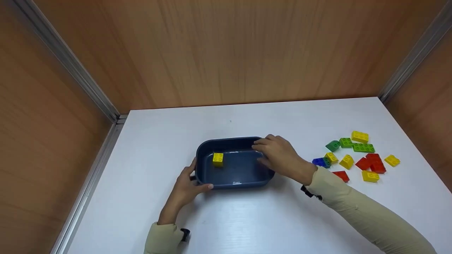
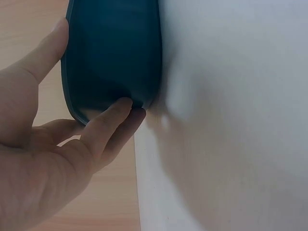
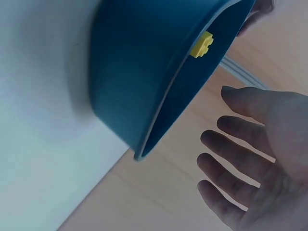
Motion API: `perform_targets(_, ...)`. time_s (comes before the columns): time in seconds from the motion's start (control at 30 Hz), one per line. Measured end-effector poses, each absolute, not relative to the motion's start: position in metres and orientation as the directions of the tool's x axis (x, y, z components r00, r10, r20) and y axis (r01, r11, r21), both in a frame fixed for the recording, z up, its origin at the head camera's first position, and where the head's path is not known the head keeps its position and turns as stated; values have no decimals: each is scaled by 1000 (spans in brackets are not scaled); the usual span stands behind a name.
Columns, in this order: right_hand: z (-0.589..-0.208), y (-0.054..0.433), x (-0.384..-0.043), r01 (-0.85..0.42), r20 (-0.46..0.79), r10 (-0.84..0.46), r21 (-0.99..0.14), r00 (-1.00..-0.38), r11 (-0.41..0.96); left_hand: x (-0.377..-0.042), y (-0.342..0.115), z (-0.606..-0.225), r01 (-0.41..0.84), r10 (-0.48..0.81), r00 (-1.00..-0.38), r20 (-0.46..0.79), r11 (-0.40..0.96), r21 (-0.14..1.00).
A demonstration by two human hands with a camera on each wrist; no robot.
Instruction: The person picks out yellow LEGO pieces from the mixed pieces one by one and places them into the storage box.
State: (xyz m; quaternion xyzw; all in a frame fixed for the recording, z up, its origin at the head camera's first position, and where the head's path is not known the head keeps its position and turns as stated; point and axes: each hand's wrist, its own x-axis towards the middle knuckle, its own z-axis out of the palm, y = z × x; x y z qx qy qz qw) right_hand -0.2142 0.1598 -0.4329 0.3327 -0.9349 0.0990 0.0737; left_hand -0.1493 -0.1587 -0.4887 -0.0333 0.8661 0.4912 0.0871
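A dark blue rectangular dish [image 1: 240, 171] sits on the white table, with one yellow toy brick [image 1: 218, 159] inside near its left end. My left hand [image 1: 184, 188] grips that end: the thumb lies along the near rim and the fingers reach round the outer end wall, as the left wrist view also shows. Over the dish's right end hovers my right hand [image 1: 282, 155], its fingers spread and slightly bent. In the right wrist view the right palm [image 3: 284, 144] holds nothing and its fingers are apart from the dish wall [image 3: 132, 72].
Right of the dish lie loose bricks: several yellow ones [image 1: 360, 136], several red ones [image 1: 377, 164], green ones [image 1: 363, 147] and a blue one [image 1: 319, 162]. A wooden panel [image 1: 229, 53] rises behind the table, with more panels at both sides.
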Motion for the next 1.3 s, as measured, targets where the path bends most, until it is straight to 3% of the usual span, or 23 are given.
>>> perform_targets(0.67,-435,212,-217,-556,248,-513,-152,-822,817,-152,-158,-489,-147,27,-982,-189,524,839)
perform_targets(1.3,-453,256,-209,-471,195,-439,-172,-877,865,-151,-157,-490,-165,10,-980,-200,524,835)
